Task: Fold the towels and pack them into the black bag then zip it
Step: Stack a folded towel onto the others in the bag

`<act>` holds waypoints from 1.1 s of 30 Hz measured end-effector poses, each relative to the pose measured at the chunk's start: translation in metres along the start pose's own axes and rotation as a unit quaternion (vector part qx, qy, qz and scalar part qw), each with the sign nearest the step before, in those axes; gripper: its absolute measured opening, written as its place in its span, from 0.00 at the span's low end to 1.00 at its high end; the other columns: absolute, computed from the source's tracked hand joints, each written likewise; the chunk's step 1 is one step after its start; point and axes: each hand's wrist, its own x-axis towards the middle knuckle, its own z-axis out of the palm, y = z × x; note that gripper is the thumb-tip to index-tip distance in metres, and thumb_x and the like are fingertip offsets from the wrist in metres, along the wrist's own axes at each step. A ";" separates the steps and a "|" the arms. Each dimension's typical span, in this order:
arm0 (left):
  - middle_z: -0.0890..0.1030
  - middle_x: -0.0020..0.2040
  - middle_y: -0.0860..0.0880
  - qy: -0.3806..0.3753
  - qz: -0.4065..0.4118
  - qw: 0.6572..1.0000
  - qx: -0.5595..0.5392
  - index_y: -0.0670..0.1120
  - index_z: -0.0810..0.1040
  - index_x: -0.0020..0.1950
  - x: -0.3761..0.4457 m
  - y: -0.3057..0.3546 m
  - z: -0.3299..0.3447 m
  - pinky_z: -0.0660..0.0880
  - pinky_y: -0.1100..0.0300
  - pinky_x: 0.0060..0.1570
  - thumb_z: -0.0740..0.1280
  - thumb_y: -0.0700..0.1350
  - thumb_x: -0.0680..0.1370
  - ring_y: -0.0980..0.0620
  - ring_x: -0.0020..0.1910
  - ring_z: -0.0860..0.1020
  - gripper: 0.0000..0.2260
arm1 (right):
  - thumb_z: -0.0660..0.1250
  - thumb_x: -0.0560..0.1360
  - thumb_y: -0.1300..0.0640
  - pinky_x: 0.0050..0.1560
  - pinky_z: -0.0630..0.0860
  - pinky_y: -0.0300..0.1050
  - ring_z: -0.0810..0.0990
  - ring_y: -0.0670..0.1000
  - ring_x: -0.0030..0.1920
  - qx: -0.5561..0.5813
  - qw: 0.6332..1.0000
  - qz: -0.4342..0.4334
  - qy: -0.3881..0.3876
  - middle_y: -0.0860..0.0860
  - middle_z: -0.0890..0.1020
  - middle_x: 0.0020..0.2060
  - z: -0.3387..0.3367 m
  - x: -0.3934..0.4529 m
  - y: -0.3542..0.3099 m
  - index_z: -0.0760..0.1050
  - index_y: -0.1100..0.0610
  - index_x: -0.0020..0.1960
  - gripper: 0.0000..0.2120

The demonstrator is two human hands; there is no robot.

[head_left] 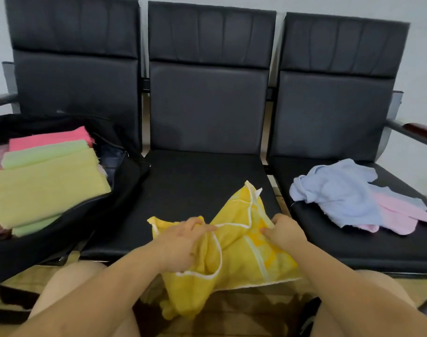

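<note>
A crumpled yellow towel with white trim lies on the front of the middle seat and hangs over its edge. My left hand grips the towel's left part, and my right hand pinches its right part. The open black bag lies on the left seat. Inside it sit folded towels: a pale yellow one on top, a green one and a pink one behind. A loose light blue towel lies over a pink towel on the right seat.
Three joined black padded chairs face me, with armrests at both ends. The back half of the middle seat is bare. My knees sit close to the seat fronts at the bottom of the view.
</note>
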 end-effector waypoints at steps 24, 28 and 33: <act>0.76 0.34 0.59 0.293 0.111 0.943 0.108 0.55 0.76 0.32 0.023 0.008 0.037 0.61 0.56 0.55 0.66 0.62 0.64 0.53 0.45 0.79 0.11 | 0.77 0.67 0.55 0.34 0.68 0.34 0.73 0.39 0.30 0.100 0.959 -0.229 -0.133 0.43 0.76 0.30 -0.035 -0.063 0.001 0.79 0.46 0.47 0.11; 0.70 0.36 0.57 0.209 0.015 0.972 0.104 0.56 0.68 0.40 0.000 -0.010 0.017 0.66 0.59 0.49 0.58 0.60 0.69 0.53 0.48 0.77 0.09 | 0.78 0.65 0.49 0.32 0.63 0.40 0.66 0.45 0.27 0.049 0.979 -0.179 -0.089 0.45 0.67 0.25 -0.047 -0.063 0.021 0.69 0.56 0.31 0.20; 0.75 0.42 0.57 0.146 -0.119 0.982 0.023 0.56 0.69 0.40 -0.028 -0.031 0.009 0.73 0.58 0.48 0.66 0.51 0.74 0.54 0.47 0.76 0.07 | 0.76 0.67 0.48 0.31 0.63 0.42 0.66 0.48 0.28 0.119 0.976 -0.134 -0.121 0.47 0.67 0.24 -0.057 -0.071 0.041 0.70 0.56 0.30 0.19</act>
